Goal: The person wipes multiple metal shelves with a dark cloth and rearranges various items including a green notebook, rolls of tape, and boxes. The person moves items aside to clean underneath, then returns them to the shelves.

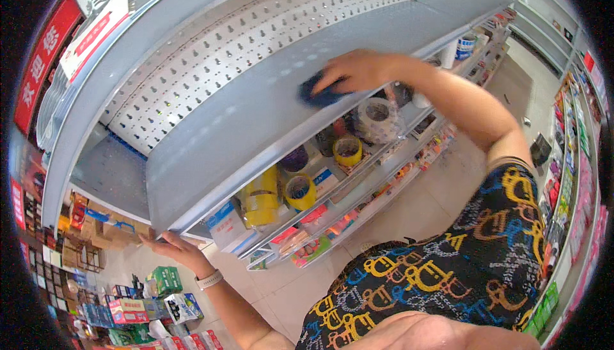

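Observation:
A dark blue cloth (322, 91) lies bunched under my right hand (358, 71), whose fingers are closed over it. It presses on the grey metal shelf (249, 103), a little in from the front edge; hand and cloth are slightly smeared by motion. The shelf board carries nothing else, and a perforated back panel (211, 49) rises behind it. At the shelf's near left corner is my left hand (176, 251), its fingers stretched out and touching the end of the front edge. A light wristband (209, 279) circles that wrist.
On the shelf below stand yellow tape rolls (300, 191), a large clear tape roll (377, 114) and a white-and-blue box (227, 225). Stacked packages, including a green box (165, 279), are at the lower left. Another stocked rack (566, 177) runs along the right across the tiled floor (390, 203).

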{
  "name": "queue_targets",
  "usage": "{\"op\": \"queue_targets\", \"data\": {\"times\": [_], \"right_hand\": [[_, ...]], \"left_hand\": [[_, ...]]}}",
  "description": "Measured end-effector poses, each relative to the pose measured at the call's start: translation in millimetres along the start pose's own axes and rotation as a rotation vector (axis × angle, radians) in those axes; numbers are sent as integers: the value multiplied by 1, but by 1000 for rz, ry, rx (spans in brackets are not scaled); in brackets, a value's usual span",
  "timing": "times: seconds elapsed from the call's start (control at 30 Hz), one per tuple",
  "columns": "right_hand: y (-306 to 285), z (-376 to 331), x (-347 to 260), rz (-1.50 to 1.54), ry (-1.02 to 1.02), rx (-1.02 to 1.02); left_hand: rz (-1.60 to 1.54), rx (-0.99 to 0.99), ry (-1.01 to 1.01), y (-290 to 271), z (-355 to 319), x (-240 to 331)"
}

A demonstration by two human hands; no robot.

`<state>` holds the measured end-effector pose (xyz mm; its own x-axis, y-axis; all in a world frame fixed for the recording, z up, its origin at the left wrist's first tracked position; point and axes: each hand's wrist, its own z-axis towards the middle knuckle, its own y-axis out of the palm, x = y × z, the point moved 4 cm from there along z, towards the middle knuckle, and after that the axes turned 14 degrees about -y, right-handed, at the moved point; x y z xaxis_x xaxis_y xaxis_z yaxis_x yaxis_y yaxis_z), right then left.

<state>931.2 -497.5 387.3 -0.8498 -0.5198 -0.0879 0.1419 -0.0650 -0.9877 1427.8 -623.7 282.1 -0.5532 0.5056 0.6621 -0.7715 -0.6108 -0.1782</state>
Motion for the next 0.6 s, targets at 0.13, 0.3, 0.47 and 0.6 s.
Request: {"op": "queue_targets", "data": {"times": [0.13, 0.3, 0.47, 0.6], "right_hand": [[30, 114, -94, 234, -371, 65], [43, 206, -179, 256, -532, 171], [59, 203, -134, 76, -602, 297], [42, 103, -18, -40, -335, 267]], "left_hand": [[12, -15, -8, 1, 2, 1], [116, 24, 31, 8, 7, -8], [-97, -75, -89, 8, 6, -9], [-32, -30, 29, -4, 5, -3]]}}
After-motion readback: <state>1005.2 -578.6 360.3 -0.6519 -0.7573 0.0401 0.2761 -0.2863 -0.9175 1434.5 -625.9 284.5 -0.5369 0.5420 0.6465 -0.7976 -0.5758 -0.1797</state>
